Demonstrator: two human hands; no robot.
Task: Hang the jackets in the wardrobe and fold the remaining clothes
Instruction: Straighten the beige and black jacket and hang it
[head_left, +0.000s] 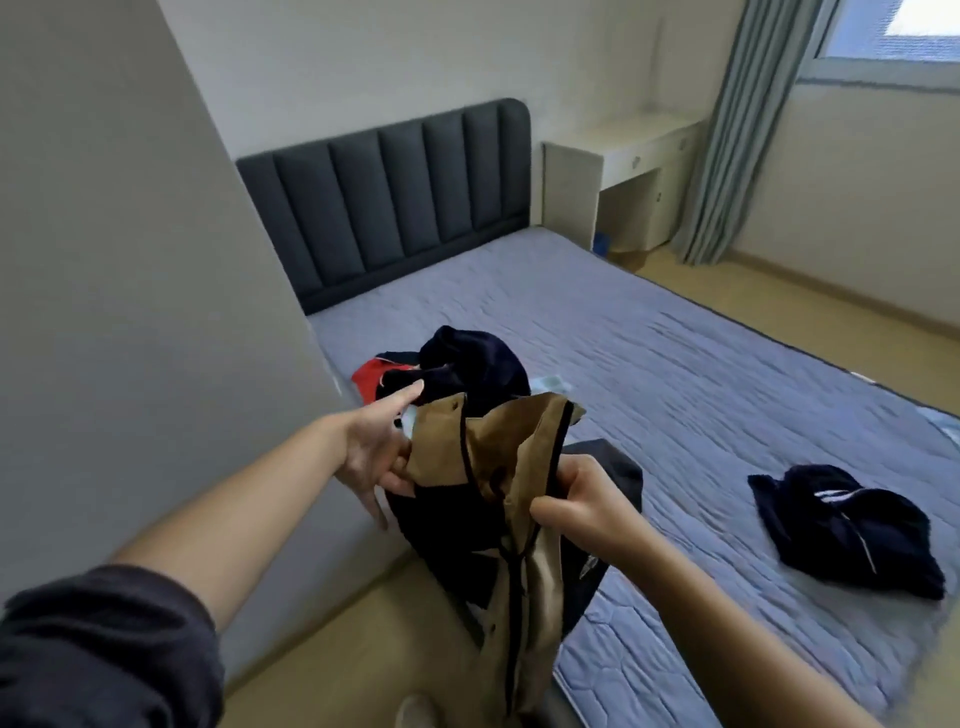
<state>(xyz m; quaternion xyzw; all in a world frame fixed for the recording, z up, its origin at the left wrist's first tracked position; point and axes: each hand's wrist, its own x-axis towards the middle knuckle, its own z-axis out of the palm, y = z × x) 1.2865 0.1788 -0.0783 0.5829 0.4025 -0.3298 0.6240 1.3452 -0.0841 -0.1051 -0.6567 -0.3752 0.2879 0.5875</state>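
The right hand (576, 501) is clenching the tan-and-black zip jacket (498, 457) above the quilted grey-blue bed's (675, 364) near edge. The left hand (371, 452) is pinching it only loosely, so that side is likely risking a slip.

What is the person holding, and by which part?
The tan and black fabric jacket. The right hand grips its black-trimmed front edge; the left hand pinches the tan cloth near the top edge, forefinger straight.

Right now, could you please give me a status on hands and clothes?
Left grip and right grip hold the jacket. Pile behind on bed. Nothing in the way.
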